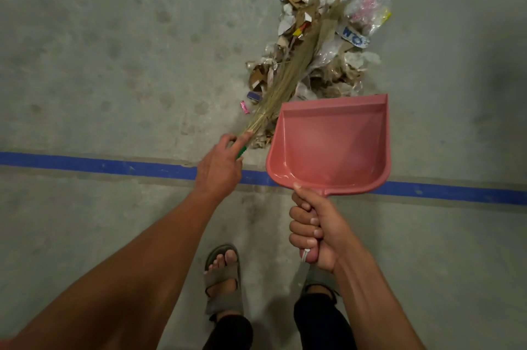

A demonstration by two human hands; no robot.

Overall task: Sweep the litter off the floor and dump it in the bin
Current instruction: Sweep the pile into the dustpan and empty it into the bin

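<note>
Here, head view, looking down:
Left hand [218, 168]: curled round the green handle end [241, 153] of a grass broom [288, 64], index finger stretched along the binding toward the bristles
Broom: slanting from the left hand up and to the right, pale bristles fanned out and lying on top of the litter pile
Right hand [313, 231]: fist wrapped tight round the dustpan's handle, thumb laid up against the base of the tray, a bit of white cord showing under the little finger
Dustpan [330, 144]: pink plastic, nothing in the tray, open lip turned toward the litter, rear edge over the blue line; touching the floor or raised above it: cannot tell
Litter pile [316, 36]: on the floor beyond the dustpan's lip, heaped torn cardboard, crumpled paper, clear plastic wrap and a length of brown cord at the far end
Plastic bag [366, 6]: clear, with pink inside, on the right side of the pile
Small wrappers [248, 103]: a pink one and a dark blue one, just left of the bristles at the near edge of the pile
Floor [99, 50]: grey concrete, scuffed with dull marks
Blue line [85, 163]: painted stripe across the floor from left to right, passing under the left hand and the dustpan
Feet: left foot in a grey sandal [222, 278] near the bottom centre, dark trouser legs [322, 324] below; right foot mostly hidden behind the right forearm
</note>
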